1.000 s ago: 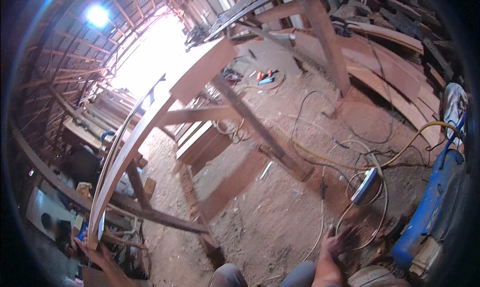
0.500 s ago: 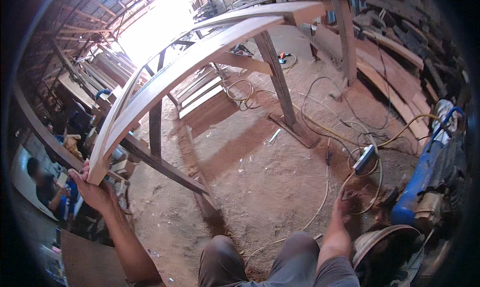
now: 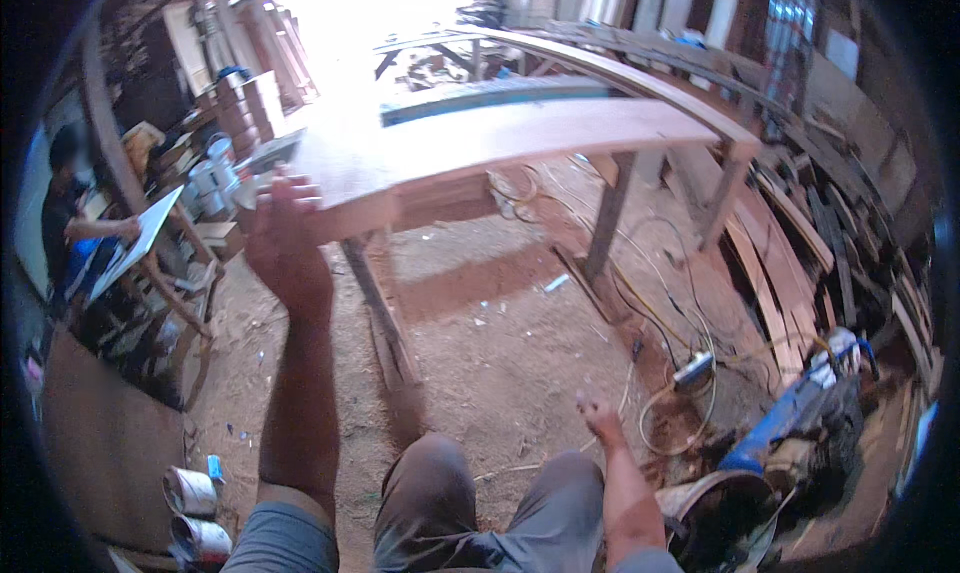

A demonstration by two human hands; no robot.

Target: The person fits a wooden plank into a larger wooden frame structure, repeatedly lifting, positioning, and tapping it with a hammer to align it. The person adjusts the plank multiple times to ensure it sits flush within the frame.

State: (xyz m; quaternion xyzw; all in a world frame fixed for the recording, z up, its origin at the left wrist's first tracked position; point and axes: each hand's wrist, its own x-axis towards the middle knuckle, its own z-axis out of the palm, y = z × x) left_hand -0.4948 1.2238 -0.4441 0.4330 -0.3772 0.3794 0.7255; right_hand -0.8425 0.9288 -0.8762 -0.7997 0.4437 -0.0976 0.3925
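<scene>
A wide pale wooden board (image 3: 510, 138) lies on a rough wooden trestle, running from left to right in front of me. At its near left end, my left hand (image 3: 290, 248) is raised with its fingers bent over the corner, closed on the board; motion blurs the fingertips. My right hand (image 3: 600, 418) hangs low over the dusty floor, away from the board. Its fingers look loosely bent and apart, with nothing visible in them. Behind the wide board, a long narrow wooden beam (image 3: 610, 65) slants down to the right.
Cables and a power strip (image 3: 693, 368) lie on the floor at right, near a blue cylinder (image 3: 765, 433). Scrap timber (image 3: 790, 223) is piled beyond. At far left a person (image 3: 75, 213) handles a white panel. White buckets (image 3: 190, 493) stand at lower left.
My view has swung left. The board, held at its end with a narrow edge showing, now shows a wide upper face. My right hand appears farther left, clear of the power strip.
</scene>
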